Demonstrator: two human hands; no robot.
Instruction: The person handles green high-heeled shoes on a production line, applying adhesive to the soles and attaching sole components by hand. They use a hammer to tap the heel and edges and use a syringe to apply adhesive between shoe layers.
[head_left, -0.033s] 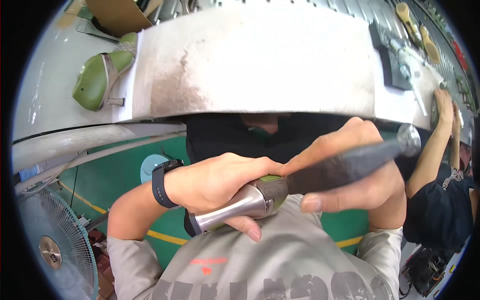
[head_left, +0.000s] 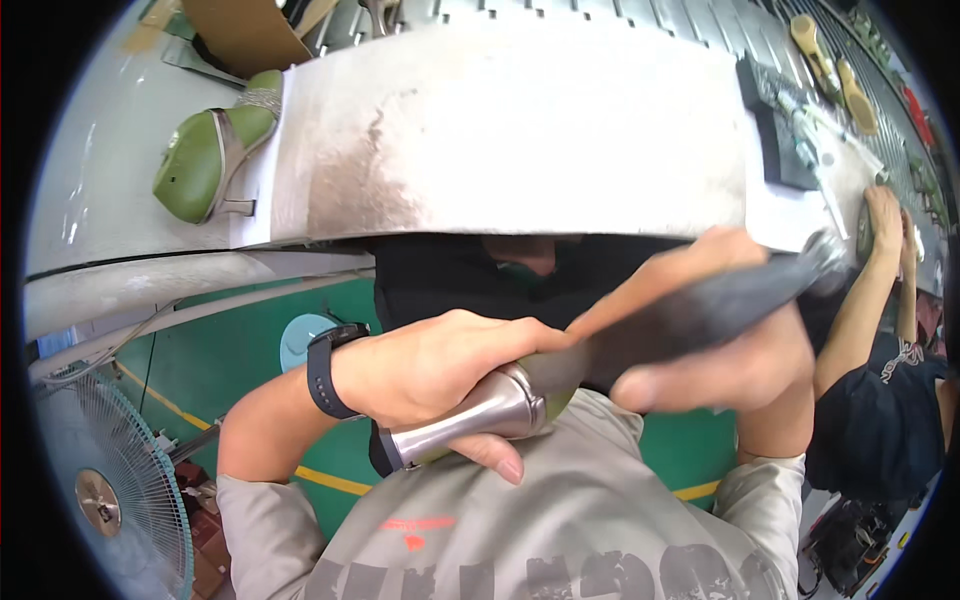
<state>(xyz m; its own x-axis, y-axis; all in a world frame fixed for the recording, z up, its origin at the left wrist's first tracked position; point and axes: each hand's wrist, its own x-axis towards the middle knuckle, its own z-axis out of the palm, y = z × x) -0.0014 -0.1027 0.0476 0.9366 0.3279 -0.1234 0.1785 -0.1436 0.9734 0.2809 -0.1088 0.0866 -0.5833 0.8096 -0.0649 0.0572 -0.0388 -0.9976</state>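
My left hand (head_left: 425,365) is closed around a high-heeled shoe (head_left: 490,405) in front of my body. Its shiny silver heel, dark at the tip, points to the lower left, and a little green shows beside it. My right hand (head_left: 725,375) grips a long dark object (head_left: 700,315) with a shiny rounded end at the upper right. Motion blurs this object and my right thumb, so I cannot tell its kind. Its near end meets or overlaps the shoe. Another shoe, on a green shoe last (head_left: 200,165), lies on the bench at the left.
A stained pale sheet (head_left: 550,130) covers the middle of the bench (head_left: 105,215). Tube-like items lie by a black block (head_left: 780,135) at the right. Beyond are beige shoe parts (head_left: 857,97) and a co-worker's hand (head_left: 885,215). A fan (head_left: 125,485) stands lower left.
The dark object's shiny end has risen slightly, and my right hand has shifted a little with it. My left hand keeps its hold on the shoe.
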